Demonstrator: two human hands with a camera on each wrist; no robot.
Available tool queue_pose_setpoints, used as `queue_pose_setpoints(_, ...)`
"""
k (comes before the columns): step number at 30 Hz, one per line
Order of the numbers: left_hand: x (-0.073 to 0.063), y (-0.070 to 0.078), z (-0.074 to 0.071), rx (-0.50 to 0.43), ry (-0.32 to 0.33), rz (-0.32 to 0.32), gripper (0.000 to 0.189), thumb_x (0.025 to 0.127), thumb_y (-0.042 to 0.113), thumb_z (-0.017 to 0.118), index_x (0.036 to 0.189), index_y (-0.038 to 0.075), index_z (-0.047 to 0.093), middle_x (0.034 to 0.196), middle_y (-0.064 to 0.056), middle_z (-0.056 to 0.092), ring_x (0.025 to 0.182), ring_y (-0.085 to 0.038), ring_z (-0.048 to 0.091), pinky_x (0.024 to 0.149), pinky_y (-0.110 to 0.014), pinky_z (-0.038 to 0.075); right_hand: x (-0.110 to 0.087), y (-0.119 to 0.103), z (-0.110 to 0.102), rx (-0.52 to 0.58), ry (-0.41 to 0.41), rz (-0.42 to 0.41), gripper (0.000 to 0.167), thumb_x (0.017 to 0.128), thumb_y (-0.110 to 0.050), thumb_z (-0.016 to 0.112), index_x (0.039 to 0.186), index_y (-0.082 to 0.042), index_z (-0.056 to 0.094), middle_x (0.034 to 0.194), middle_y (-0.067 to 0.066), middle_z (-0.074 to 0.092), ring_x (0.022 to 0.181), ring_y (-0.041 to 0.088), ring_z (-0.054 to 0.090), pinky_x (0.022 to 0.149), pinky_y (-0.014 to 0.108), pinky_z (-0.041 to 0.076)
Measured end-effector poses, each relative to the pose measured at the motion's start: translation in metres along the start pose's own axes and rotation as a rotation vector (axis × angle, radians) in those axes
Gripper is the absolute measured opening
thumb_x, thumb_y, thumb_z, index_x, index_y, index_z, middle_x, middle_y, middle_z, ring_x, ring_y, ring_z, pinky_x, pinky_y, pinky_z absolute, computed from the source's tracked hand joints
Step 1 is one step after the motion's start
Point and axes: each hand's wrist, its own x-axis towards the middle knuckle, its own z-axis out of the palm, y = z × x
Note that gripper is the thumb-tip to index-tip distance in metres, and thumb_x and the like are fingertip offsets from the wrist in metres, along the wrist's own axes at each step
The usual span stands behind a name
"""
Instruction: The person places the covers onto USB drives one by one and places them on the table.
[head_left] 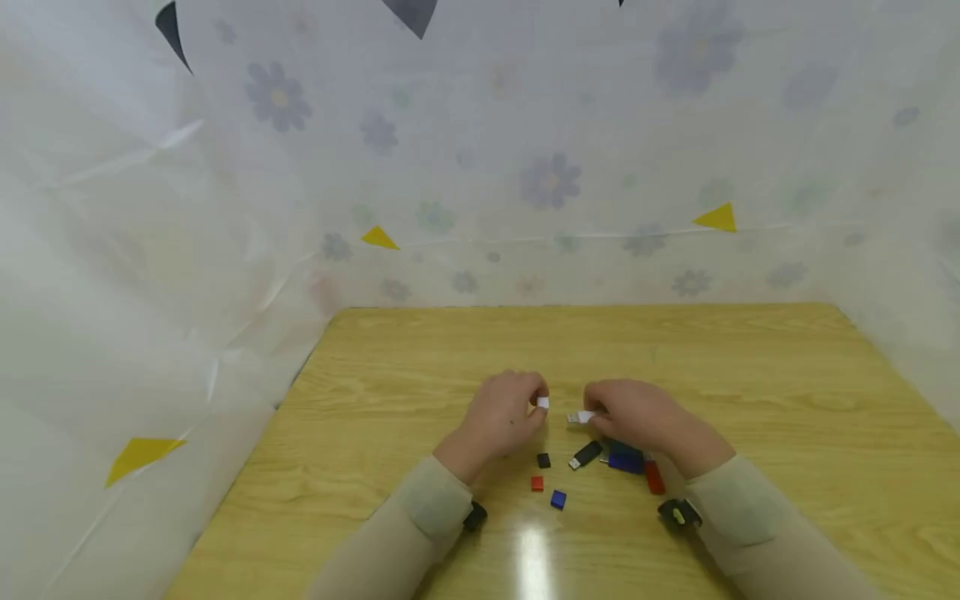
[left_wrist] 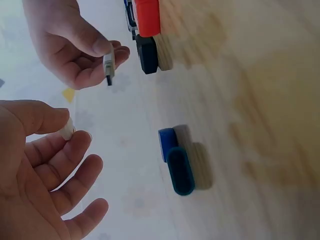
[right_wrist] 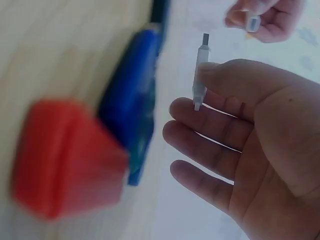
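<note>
My left hand [head_left: 507, 415] pinches a small white cap [head_left: 543, 402] between thumb and forefinger; the left wrist view shows the other fingers spread loosely. Facing it, my right hand [head_left: 637, 411] holds a white USB flash drive [right_wrist: 201, 75] between thumb and fingers, its bare metal plug pointing toward the cap. A short gap separates cap and drive, both held above the table. Below the hands lie a black flash drive [head_left: 586, 455], a blue flash drive [head_left: 626, 462] and a red flash drive [head_left: 654, 477], the last two close by the right wrist.
Loose caps lie on the wooden table [head_left: 420, 342] between the forearms: a black cap [head_left: 543, 460], a red cap [head_left: 537, 483] and a blue cap [head_left: 558, 499]. A teal cap [left_wrist: 181, 171] shows in the left wrist view. Flower-patterned sheeting [head_left: 480, 167] hangs behind the table.
</note>
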Motion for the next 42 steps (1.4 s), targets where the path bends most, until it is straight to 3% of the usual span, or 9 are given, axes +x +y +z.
queue_pose_setpoints(6,-0.003,0.000,0.002,-0.078,0.018,0.002,0.016,0.098,0.026,0.066,0.113,0.020,0.067,0.102,0.008,0.062,0.093,-0.011,0.054,0.079,-0.031,0.048,-0.005,-0.008,-0.006,0.089,0.051,0.013,0.009,0.099,-0.023,0.067,0.094,-0.021,0.060,0.076,-0.009,0.055,0.062,0.012,0.048,0.059,0.032,0.043)
queue_pose_setpoints(19,-0.003,-0.001,-0.003,-0.170,0.074,0.024,0.018,0.098,0.025,0.068,0.113,0.017,0.067,0.102,0.008,0.062,0.094,-0.011,0.056,0.079,-0.031,0.050,-0.006,-0.019,-0.015,0.060,0.224,-0.046,0.009,0.099,-0.022,0.069,0.104,-0.016,0.064,0.095,-0.006,0.063,0.079,0.011,0.056,0.070,0.035,0.050)
queue_pose_setpoints(24,-0.004,-0.002,-0.001,-0.182,0.074,0.030,0.016,0.098,0.026,0.068,0.112,0.018,0.067,0.103,0.008,0.062,0.095,-0.011,0.056,0.079,-0.031,0.050,-0.008,-0.023,-0.016,0.037,0.237,-0.064,0.012,0.099,-0.024,0.069,0.106,-0.015,0.065,0.098,-0.004,0.064,0.089,0.015,0.062,0.075,0.039,0.053)
queue_pose_setpoints(31,-0.004,0.000,0.000,-0.203,0.059,0.019,0.015,0.098,0.028,0.069,0.111,0.022,0.065,0.099,0.011,0.059,0.090,-0.009,0.053,0.073,-0.029,0.048,-0.008,-0.026,-0.015,0.040,0.242,-0.093,0.011,0.100,-0.024,0.068,0.106,-0.016,0.065,0.098,-0.005,0.064,0.091,0.015,0.063,0.077,0.040,0.054)
queue_pose_setpoints(35,-0.004,0.000,0.001,-0.216,0.057,0.027,0.016,0.099,0.029,0.069,0.112,0.022,0.065,0.095,0.014,0.059,0.086,-0.008,0.052,0.070,-0.028,0.047,-0.008,-0.026,-0.013,0.041,0.240,-0.100,0.011,0.100,-0.025,0.067,0.106,-0.016,0.064,0.097,-0.006,0.063,0.087,0.013,0.061,0.075,0.039,0.053)
queue_pose_setpoints(42,-0.003,0.002,0.001,-0.262,0.024,0.009,0.019,0.100,0.028,0.068,0.117,0.021,0.065,0.088,0.015,0.060,0.074,-0.010,0.053,0.059,-0.026,0.046,-0.007,-0.026,-0.012,0.085,0.204,-0.107,0.013,0.102,-0.025,0.064,0.110,-0.016,0.060,0.083,-0.011,0.057,0.064,0.005,0.049,0.060,0.028,0.046)
